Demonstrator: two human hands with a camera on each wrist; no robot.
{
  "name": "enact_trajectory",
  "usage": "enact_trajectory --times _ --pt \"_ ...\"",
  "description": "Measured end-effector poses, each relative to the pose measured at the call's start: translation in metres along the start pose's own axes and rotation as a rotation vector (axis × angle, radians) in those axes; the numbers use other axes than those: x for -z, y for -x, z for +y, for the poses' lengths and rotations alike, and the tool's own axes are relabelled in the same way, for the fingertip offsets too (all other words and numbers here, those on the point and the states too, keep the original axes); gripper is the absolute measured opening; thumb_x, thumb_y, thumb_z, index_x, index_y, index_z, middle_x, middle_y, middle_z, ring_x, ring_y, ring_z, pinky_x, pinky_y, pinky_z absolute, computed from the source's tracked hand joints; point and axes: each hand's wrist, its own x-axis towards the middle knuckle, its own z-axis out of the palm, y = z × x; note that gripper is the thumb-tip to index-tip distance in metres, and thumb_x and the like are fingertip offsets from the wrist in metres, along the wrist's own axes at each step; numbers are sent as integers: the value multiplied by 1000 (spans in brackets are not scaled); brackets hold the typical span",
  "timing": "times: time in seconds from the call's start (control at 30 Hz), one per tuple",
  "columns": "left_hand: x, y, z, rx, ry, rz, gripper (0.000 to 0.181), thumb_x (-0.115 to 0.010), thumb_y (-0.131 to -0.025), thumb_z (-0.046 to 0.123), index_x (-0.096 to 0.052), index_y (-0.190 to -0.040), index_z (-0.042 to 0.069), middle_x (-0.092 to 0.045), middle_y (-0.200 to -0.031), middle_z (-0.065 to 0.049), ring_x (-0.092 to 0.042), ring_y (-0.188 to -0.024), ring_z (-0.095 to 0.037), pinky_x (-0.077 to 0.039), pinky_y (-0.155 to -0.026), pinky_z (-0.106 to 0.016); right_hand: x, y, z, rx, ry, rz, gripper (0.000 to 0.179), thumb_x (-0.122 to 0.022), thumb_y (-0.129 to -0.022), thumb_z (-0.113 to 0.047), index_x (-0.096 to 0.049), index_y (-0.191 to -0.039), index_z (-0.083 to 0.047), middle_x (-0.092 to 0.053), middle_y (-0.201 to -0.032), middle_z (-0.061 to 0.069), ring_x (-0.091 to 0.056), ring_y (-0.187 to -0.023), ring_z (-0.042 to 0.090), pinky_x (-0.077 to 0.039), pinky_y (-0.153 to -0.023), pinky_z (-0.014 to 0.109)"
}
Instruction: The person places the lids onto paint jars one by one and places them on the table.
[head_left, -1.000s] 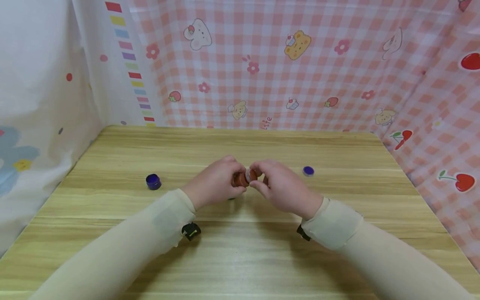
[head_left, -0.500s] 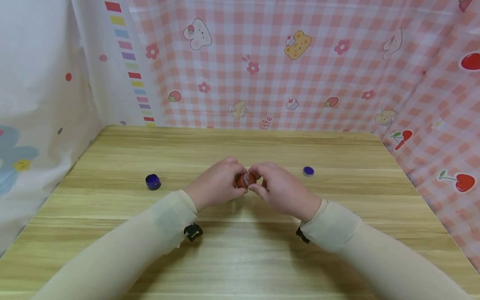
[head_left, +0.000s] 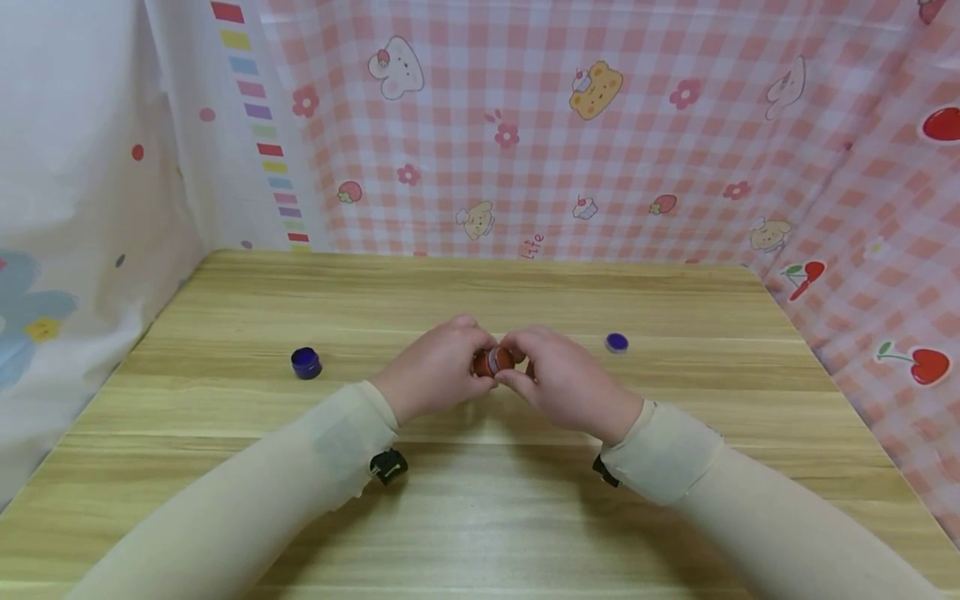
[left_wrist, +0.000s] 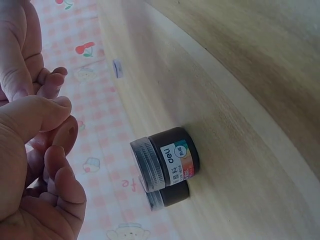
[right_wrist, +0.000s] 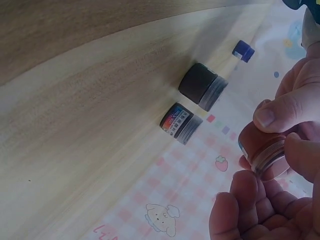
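Over the middle of the table, my left hand (head_left: 435, 364) grips a small reddish-brown paint jar (right_wrist: 256, 139) by its body. The fingers and thumb of my right hand (head_left: 564, 381) pinch the jar's ridged clear-sided lid (right_wrist: 270, 156), which sits against the mouth. Whether it is screwed tight cannot be seen. Two black jars with clear lids stand below the hands: a jar labelled "deli" (left_wrist: 175, 157) and another black jar (left_wrist: 175, 194) partly behind it in the left wrist view. In the head view the hands cover both.
An uncapped purple paint jar (head_left: 306, 363) stands to the left on the wooden table (head_left: 480, 508). Its colour matches a round purple lid (head_left: 617, 342) lying at the right. Patterned cloth (head_left: 480, 125) hangs behind and along both sides.
The lid was tilted a little apart from the brown jar's mouth; my right hand has brought it leftward, and it now lines up against the jar. Both hands keep their grip.
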Motion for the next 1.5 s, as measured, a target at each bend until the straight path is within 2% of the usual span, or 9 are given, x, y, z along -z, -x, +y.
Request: enact_trajectory --times 0.27,0.47,0.57,0.67,0.9,1.13,1.37,1.5 --pt "-3 0 -1 11 -3 -14 20 -79 -94 23 -75 -106 8 -59 -97 -2 -55 -84 -14 -50 -70 -25 0 0 2 -20 5 -1 21 -74 -100 -29 -71 -111 -11 -69 -100 2 -60 -82 15 -52 -71 30" --pt "-3 0 -1 1 -27 2 24 -81 -92 24 -75 -108 7 -60 -99 -3 -57 -83 -14 -51 -71 -26 3 3 6 61 39 22 46 -80 -96 -27 -64 -132 -5 -71 -119 9 -65 -84 17 -55 -73 30" --pt "-3 0 -1 2 -41 11 24 -81 -91 23 -75 -109 8 -60 -97 -2 -57 -81 -14 -51 -71 -27 3 4 7 122 53 46 39 -81 -94 -20 -66 -128 -6 -71 -124 9 -68 -89 21 -57 -77 31" --pt "-2 0 -1 14 -48 8 25 -80 -91 24 -76 -110 9 -59 -97 -1 -57 -80 -13 -51 -70 -27 3 4 8 149 60 65 30 -80 -94 -17 -69 -121 -8 -72 -119 7 -68 -89 22 -57 -77 30" --pt "-3 1 -1 30 -45 -2 21 -80 -92 25 -76 -107 11 -59 -98 0 -58 -79 -12 -51 -69 -26 2 3 9 109 77 59 25 -80 -95 -26 -72 -112 -9 -73 -109 5 -68 -89 23 -56 -77 31" --pt "-3 2 -1 34 -60 -8 23 -80 -92 26 -76 -109 11 -60 -99 0 -59 -79 -12 -52 -70 -26 5 4 7 110 72 55 37 -82 -93 -24 -69 -124 -6 -72 -117 9 -68 -88 23 -56 -74 30" --pt "-1 2 0 22 -70 -1 21 -80 -92 26 -76 -107 12 -60 -99 0 -59 -79 -12 -51 -70 -26 5 4 5 116 76 61 24 -81 -94 -21 -72 -113 -9 -71 -112 6 -68 -90 23 -57 -77 31" --pt "-1 3 0 29 -74 -8 21 -81 -92 27 -76 -107 13 -60 -99 1 -58 -79 -12 -51 -70 -26 5 3 6 101 79 61 28 -81 -94 -24 -72 -115 -8 -72 -111 7 -68 -90 23 -57 -76 31"
